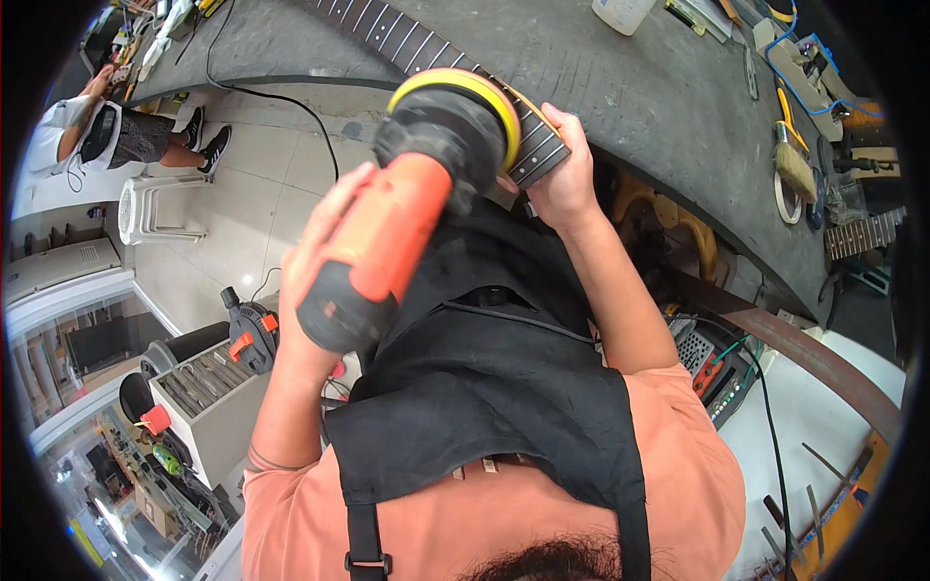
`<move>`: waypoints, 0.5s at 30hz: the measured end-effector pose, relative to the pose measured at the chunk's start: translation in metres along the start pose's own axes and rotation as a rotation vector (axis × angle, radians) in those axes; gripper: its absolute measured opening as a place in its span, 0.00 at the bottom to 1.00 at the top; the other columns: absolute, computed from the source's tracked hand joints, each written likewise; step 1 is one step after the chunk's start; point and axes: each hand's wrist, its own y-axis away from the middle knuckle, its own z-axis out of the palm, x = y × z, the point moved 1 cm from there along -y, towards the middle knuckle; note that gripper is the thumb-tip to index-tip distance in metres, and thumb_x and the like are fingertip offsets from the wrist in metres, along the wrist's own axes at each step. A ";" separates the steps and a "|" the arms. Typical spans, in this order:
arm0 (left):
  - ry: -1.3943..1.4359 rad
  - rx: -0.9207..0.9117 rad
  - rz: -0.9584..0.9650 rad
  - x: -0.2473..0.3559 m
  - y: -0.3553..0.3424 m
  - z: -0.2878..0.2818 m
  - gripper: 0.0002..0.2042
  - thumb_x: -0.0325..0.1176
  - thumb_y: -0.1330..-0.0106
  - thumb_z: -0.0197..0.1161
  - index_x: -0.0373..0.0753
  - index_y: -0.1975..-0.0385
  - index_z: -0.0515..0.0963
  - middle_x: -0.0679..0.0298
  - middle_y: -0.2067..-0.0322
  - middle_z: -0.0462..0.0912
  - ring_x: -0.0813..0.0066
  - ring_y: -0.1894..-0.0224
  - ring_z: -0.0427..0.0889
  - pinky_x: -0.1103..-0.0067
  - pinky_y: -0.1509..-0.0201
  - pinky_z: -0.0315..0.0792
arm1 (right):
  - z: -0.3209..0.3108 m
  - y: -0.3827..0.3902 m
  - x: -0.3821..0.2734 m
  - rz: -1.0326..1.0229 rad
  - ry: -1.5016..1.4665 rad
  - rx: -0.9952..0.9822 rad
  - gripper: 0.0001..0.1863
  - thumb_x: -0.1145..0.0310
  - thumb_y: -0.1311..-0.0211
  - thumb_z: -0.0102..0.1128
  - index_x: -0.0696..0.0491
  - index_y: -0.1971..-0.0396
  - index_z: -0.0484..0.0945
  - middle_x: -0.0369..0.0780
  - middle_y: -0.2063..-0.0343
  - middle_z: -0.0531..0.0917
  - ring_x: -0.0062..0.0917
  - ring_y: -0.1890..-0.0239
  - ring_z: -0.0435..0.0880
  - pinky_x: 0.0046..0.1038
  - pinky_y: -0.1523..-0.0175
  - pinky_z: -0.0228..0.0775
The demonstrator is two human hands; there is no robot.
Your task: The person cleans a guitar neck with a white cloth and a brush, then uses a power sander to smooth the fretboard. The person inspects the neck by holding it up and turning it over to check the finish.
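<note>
Polisher, orange and black and partly blurred, is gripped by the left hand, whose fingers are curled around the body from its left side and partly hidden by it. Its yellow pad is held over the guitar neck; whether the two are touching cannot be told. The neck is laid slantwise across the near edge of the grey table, and its near end is clasped by the right hand, closed around the edge.
</note>
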 end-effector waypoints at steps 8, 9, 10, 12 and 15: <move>-0.003 -0.077 -0.046 0.001 0.013 0.001 0.38 0.27 0.35 0.78 0.40 0.22 0.74 0.54 0.33 0.87 0.64 0.34 0.88 0.70 0.29 0.79 | 0.030 0.001 -0.003 -0.049 -0.058 0.316 0.30 0.49 0.13 0.33 0.55 0.52 0.83 0.41 0.68 0.87 0.30 0.74 0.78 0.35 0.67 0.72; 0.043 -0.045 -0.102 -0.003 0.013 0.003 0.38 0.26 0.36 0.78 0.40 0.23 0.74 0.54 0.33 0.87 0.64 0.34 0.88 0.69 0.29 0.79 | 0.018 0.000 -0.003 -0.024 -0.061 0.124 0.30 0.49 0.13 0.34 0.55 0.51 0.84 0.42 0.66 0.88 0.30 0.71 0.82 0.37 0.64 0.75; 0.205 0.031 -0.123 -0.011 0.012 0.004 0.38 0.24 0.35 0.78 0.38 0.23 0.74 0.54 0.32 0.86 0.64 0.33 0.88 0.69 0.28 0.78 | -0.004 -0.003 -0.003 0.003 -0.065 -0.072 0.29 0.49 0.13 0.35 0.55 0.50 0.84 0.43 0.64 0.90 0.31 0.68 0.85 0.39 0.61 0.79; -0.028 0.044 0.010 -0.010 0.007 -0.002 0.38 0.23 0.36 0.78 0.38 0.23 0.74 0.54 0.32 0.86 0.63 0.32 0.87 0.70 0.27 0.77 | -0.013 -0.003 -0.007 0.029 -0.100 -0.345 0.29 0.50 0.13 0.36 0.54 0.48 0.85 0.43 0.61 0.91 0.31 0.65 0.89 0.41 0.59 0.82; 0.227 -0.003 -0.141 -0.013 0.014 0.004 0.38 0.25 0.35 0.78 0.40 0.22 0.74 0.54 0.32 0.86 0.61 0.33 0.88 0.68 0.27 0.78 | 0.012 0.007 -0.006 0.026 0.060 0.123 0.29 0.49 0.13 0.34 0.55 0.52 0.83 0.41 0.66 0.88 0.30 0.72 0.79 0.36 0.66 0.73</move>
